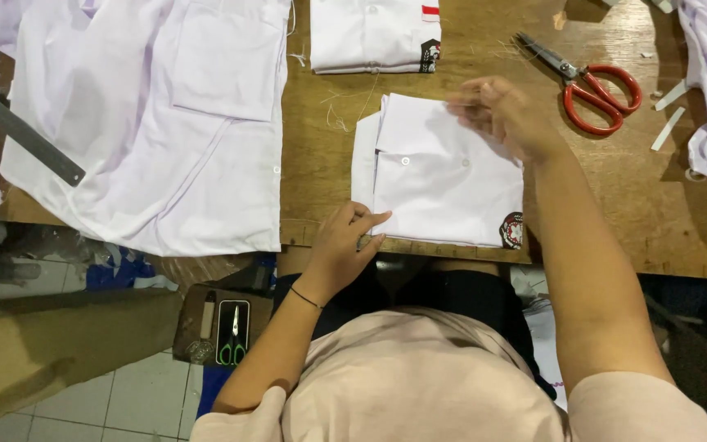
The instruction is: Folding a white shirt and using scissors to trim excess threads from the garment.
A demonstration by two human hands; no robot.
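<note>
Place: I'm looking at a garment sewing workshop.
Evidence: white shirts (149, 123), red-handled scissors (595, 92), thread snips (233, 331), wooden worktable (648, 205).
</note>
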